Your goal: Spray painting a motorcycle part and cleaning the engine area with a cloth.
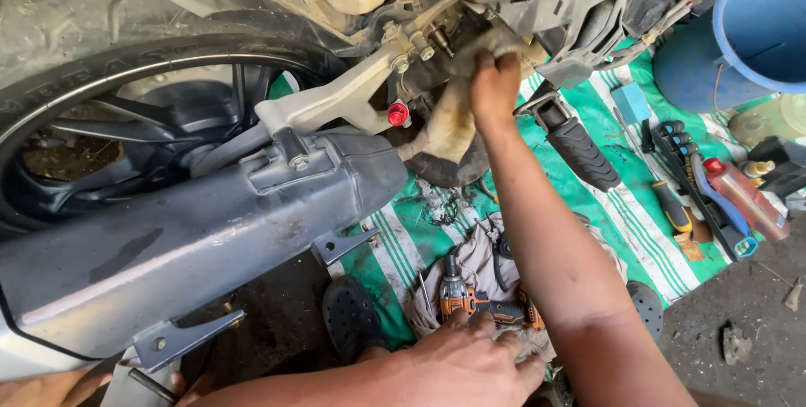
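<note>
Rag (449, 126): soft, limp, light; best bunched at its top edge.
Right hand (495, 88): grip closed on rag.
Left hand (466, 365): laid flat over cordless driver (478, 304), grip loose.

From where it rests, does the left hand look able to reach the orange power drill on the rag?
Probably yes: the left hand rests right beside the orange power drill, with nothing lying between them.

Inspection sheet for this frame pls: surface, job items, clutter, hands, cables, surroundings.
Surface: green striped mat on dirt ground.
Job's things: motorcycle underside; grey exhaust muffler; dirty rag; orange power tool.
Clutter: screwdriver, red-capped bottle, tool holder, blue bucket.
Hands: right hand raised to the engine area by the rag; left hand rests on the power tool.
Cables: nothing seen.
Surroundings: rear tyre, black sandals.
</note>
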